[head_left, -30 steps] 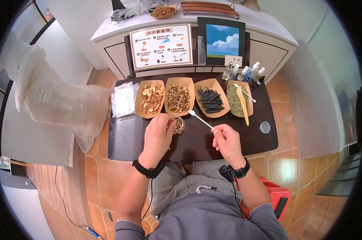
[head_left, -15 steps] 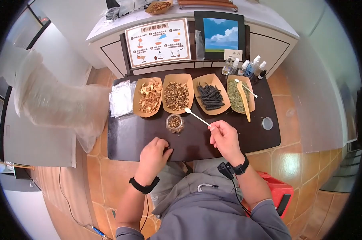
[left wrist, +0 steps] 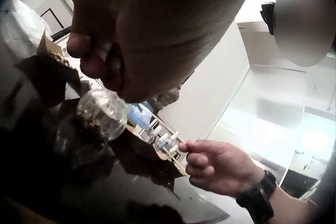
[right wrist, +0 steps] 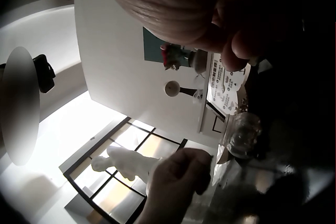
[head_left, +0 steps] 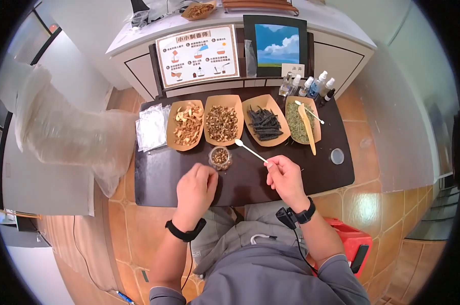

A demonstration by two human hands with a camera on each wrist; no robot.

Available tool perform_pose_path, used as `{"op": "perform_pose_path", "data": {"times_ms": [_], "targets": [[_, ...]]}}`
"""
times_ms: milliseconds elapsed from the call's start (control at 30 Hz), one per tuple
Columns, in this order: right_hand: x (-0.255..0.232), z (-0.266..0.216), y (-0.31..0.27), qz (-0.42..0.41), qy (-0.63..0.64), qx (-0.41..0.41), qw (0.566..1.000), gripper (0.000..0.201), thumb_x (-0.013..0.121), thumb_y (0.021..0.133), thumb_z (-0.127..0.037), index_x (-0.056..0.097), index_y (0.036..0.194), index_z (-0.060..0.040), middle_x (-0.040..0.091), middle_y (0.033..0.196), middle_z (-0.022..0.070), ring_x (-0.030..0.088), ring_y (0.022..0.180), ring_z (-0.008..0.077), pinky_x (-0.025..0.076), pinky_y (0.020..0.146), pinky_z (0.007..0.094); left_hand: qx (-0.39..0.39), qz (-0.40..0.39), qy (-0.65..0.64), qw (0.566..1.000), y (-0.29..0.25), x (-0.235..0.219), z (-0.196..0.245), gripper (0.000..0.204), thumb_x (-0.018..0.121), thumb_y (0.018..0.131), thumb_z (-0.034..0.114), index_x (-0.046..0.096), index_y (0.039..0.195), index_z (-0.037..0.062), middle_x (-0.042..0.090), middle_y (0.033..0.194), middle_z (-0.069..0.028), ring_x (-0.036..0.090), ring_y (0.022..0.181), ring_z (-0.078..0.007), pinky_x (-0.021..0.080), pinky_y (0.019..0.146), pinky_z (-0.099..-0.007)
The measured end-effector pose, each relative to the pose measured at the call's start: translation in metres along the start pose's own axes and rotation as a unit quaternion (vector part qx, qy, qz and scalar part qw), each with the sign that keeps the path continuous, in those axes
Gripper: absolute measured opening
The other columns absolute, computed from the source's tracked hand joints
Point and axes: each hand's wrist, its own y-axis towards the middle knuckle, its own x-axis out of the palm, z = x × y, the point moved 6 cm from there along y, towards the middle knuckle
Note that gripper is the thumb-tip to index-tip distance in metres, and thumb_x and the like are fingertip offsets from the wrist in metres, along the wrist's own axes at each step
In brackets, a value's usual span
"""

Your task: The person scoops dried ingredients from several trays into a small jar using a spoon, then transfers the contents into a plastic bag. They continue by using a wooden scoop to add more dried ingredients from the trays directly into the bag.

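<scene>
A thin white stick-like spoon (head_left: 251,151) with a small oval bowl is pinched between the thumb and fingers of my right hand (head_left: 285,177), its bowl pointing up-left over the table. My left hand (head_left: 195,187) is low over the table, fingers curled down beside the small clear jar (head_left: 220,158); I cannot tell whether a small piece is between its fingertips. Brown chopped bits lie inside the open jar, also seen in the left wrist view as a clear jar (left wrist: 103,115). Behind it stands a paper tray of brown chopped pieces (head_left: 223,100).
Other paper trays hold pale slices (head_left: 188,124), dark sticks (head_left: 265,123) and green dried herb with a wooden scoop (head_left: 307,129). Clear bags (head_left: 152,127) lie left. A round lid (head_left: 337,156) lies right, spray bottles (head_left: 319,84) behind. An instruction sheet (head_left: 198,57) stands at the back.
My left hand went from over the jar down to the table in front of it, then rose slightly toward the jar. My right hand keeps the spoon nearly in place.
</scene>
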Motion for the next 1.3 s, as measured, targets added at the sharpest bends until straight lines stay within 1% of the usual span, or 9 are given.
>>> {"op": "perform_pose_path", "data": {"times_ms": [133, 267, 333, 467, 633, 867, 1133, 1267, 1300], "targets": [[0.003, -0.004, -0.001, 0.002, 0.007, 0.006, 1.000, 0.014, 0.063, 0.111, -0.014, 0.069, 0.108, -0.0011, 0.065, 0.071, -0.0010, 0.056, 0.058, 0.0030, 0.043, 0.052, 0.0219, 0.010, 0.039, 0.007, 0.999, 0.027, -0.002, 0.004, 0.013, 0.078, 0.091, 0.006, 0.064, 0.091, 0.0060, 0.064, 0.086, -0.0108, 0.067, 0.076, -0.0342, 0.053, 0.065, -0.0447], [-0.005, -0.006, -0.002, 0.009, 0.007, -0.001, 1.000, 0.015, 0.063, 0.112, -0.014, 0.069, 0.108, -0.0013, 0.064, 0.070, -0.0012, 0.055, 0.058, 0.0027, 0.043, 0.052, 0.0216, 0.024, 0.036, 0.044, 0.998, 0.029, 0.012, 0.002, 0.013, 0.079, 0.091, 0.007, 0.066, 0.092, 0.0057, 0.066, 0.087, -0.0106, 0.069, 0.077, -0.0333, 0.053, 0.065, -0.0426], [-0.008, -0.006, -0.004, 0.013, 0.006, -0.003, 1.000, 0.015, 0.063, 0.111, -0.014, 0.069, 0.108, -0.0013, 0.064, 0.070, -0.0014, 0.055, 0.058, 0.0026, 0.043, 0.052, 0.0215, 0.016, 0.068, 0.059, 0.996, 0.018, 0.012, 0.003, 0.013, 0.081, 0.091, 0.010, 0.068, 0.090, 0.0062, 0.067, 0.086, -0.0100, 0.069, 0.076, -0.0330, 0.053, 0.065, -0.0425], [-0.008, 0.001, -0.003, 0.010, 0.009, 0.002, 1.000, 0.014, 0.063, 0.111, -0.014, 0.069, 0.108, -0.0014, 0.065, 0.070, -0.0012, 0.055, 0.057, 0.0025, 0.043, 0.052, 0.0215, -0.026, 0.046, 0.058, 0.997, -0.016, 0.024, 0.008, 0.016, 0.084, 0.091, 0.018, 0.073, 0.087, 0.0076, 0.069, 0.084, -0.0089, 0.070, 0.072, -0.0328, 0.054, 0.062, -0.0424], [0.002, 0.000, -0.003, -0.014, -0.002, 0.005, 1.000, 0.017, 0.059, 0.113, -0.014, 0.069, 0.111, -0.0003, 0.065, 0.072, -0.0008, 0.055, 0.059, 0.0021, 0.044, 0.053, 0.0200, -0.047, 0.052, 0.108, 0.992, -0.028, 0.048, 0.009, 0.015, 0.084, 0.091, 0.021, 0.076, 0.095, 0.0098, 0.070, 0.084, -0.0090, 0.070, 0.070, -0.0315, 0.055, 0.062, -0.0412], [-0.005, -0.001, -0.005, 0.001, 0.018, 0.003, 1.000, 0.014, 0.064, 0.110, -0.013, 0.069, 0.108, -0.0007, 0.066, 0.071, -0.0003, 0.057, 0.058, 0.0032, 0.044, 0.051, 0.0216, -0.028, 0.012, 0.139, 0.990, -0.022, 0.062, 0.006, 0.013, 0.079, 0.096, 0.021, 0.075, 0.099, 0.0093, 0.071, 0.082, -0.0094, 0.071, 0.071, -0.0312, 0.056, 0.063, -0.0419], [-0.005, -0.001, -0.006, -0.001, 0.016, 0.004, 1.000, 0.014, 0.064, 0.110, -0.013, 0.069, 0.108, -0.0005, 0.065, 0.070, -0.0002, 0.057, 0.057, 0.0033, 0.044, 0.051, 0.0220, -0.055, -0.016, 0.122, 0.991, -0.028, 0.068, -0.008, 0.016, 0.076, 0.099, 0.020, 0.066, 0.099, 0.0078, 0.075, 0.087, -0.0118, 0.073, 0.074, -0.0335, 0.056, 0.064, -0.0434], [-0.005, -0.001, -0.005, 0.000, 0.010, 0.005, 1.000, 0.014, 0.064, 0.110, -0.013, 0.069, 0.107, -0.0001, 0.065, 0.070, -0.0001, 0.057, 0.057, 0.0032, 0.043, 0.051, 0.0220, -0.051, -0.005, 0.104, 0.993, -0.024, 0.052, -0.001, 0.017, 0.075, 0.100, 0.020, 0.063, 0.100, 0.0079, 0.075, 0.087, -0.0118, 0.073, 0.072, -0.0338, 0.056, 0.063, -0.0439], [-0.005, 0.002, -0.004, 0.001, 0.008, 0.001, 1.000, 0.014, 0.064, 0.110, -0.013, 0.069, 0.108, -0.0001, 0.065, 0.070, -0.0002, 0.057, 0.057, 0.0033, 0.043, 0.051, 0.0221, -0.037, 0.032, 0.109, 0.993, -0.018, 0.044, 0.002, 0.018, 0.076, 0.099, 0.020, 0.063, 0.099, 0.0078, 0.073, 0.084, -0.0117, 0.072, 0.069, -0.0329, 0.055, 0.061, -0.0434]]}}
